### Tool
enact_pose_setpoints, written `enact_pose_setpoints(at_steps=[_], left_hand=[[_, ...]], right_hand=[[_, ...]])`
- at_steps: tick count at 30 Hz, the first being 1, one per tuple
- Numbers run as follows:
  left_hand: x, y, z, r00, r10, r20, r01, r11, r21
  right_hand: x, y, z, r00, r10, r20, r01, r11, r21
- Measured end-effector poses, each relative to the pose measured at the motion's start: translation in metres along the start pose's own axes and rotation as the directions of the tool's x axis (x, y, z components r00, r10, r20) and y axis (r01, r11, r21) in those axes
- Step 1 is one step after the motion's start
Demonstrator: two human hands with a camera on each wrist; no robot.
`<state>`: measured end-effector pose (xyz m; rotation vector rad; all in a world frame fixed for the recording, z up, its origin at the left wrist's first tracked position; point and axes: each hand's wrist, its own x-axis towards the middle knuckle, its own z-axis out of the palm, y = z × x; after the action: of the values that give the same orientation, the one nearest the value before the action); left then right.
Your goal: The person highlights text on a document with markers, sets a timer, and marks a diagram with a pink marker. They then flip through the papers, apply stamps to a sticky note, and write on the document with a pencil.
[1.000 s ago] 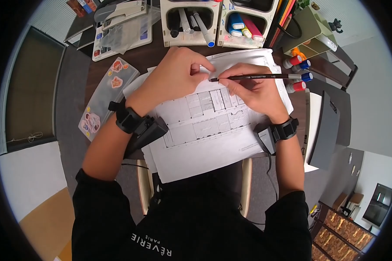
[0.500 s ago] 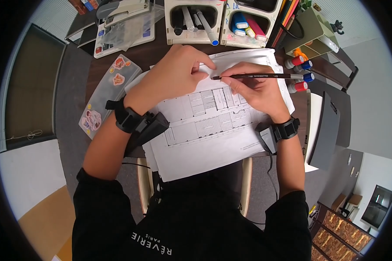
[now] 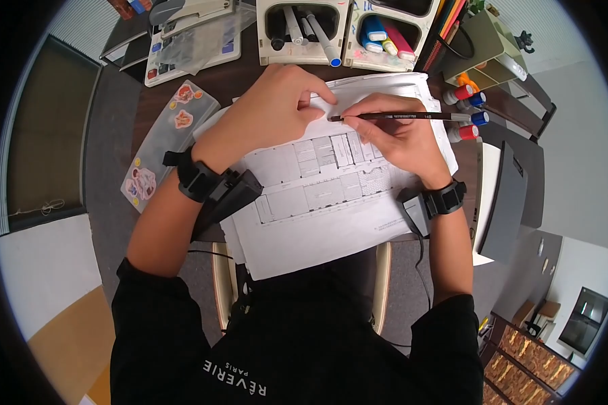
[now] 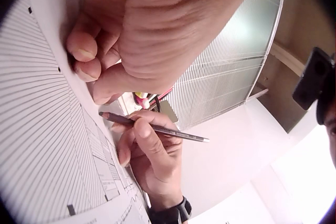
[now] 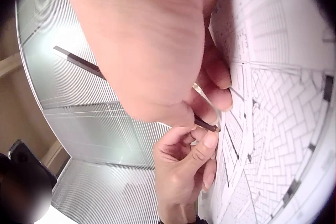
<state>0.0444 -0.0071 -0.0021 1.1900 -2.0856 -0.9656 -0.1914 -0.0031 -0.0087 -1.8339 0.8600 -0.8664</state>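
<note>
A dark pencil is pinched near its point between the thumb and fingers of my right hand. Its tip sits low over the upper part of a printed floor plan sheet, the top one of a loose stack. My left hand rests on the paper to the left of the tip, fingers loosely bent. Nothing shows in its grasp. The left wrist view has the left fingertips down on the sheet, with the pencil point just beyond the thumb. In the right wrist view both hands nearly meet around the point.
Pen holders with markers and highlighters stand behind the paper. A sticker-covered translucent case lies left, below a white-edged tray. Red and blue capped bottles line the right side, with a dark grey device beyond.
The head view has shifted slightly, so the desk things appear a little higher and further right. Both hands and the pencil keep nearly the same place on the sheet.
</note>
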Motion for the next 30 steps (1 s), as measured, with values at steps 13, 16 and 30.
enact_pose_setpoints(at_steps=[13, 16, 30], left_hand=[[0.0007, -0.0034, 0.0004, 1.000, -0.003, 0.015, 0.002, 1.000, 0.010], [0.0002, -0.0014, -0.0004, 1.000, -0.011, 0.018, 0.011, 1.000, 0.013], [0.0008, -0.0009, -0.0015, 1.000, -0.013, 0.023, 0.012, 0.999, 0.030]], right_hand=[[-0.0032, -0.0010, 0.0002, 0.998, 0.058, -0.038, -0.058, 0.998, -0.002], [-0.0039, -0.0004, -0.0002, 0.998, 0.051, -0.038, -0.050, 0.999, 0.021], [-0.0052, 0.0026, -0.0020, 0.998, 0.036, -0.056, -0.027, 0.988, 0.149]])
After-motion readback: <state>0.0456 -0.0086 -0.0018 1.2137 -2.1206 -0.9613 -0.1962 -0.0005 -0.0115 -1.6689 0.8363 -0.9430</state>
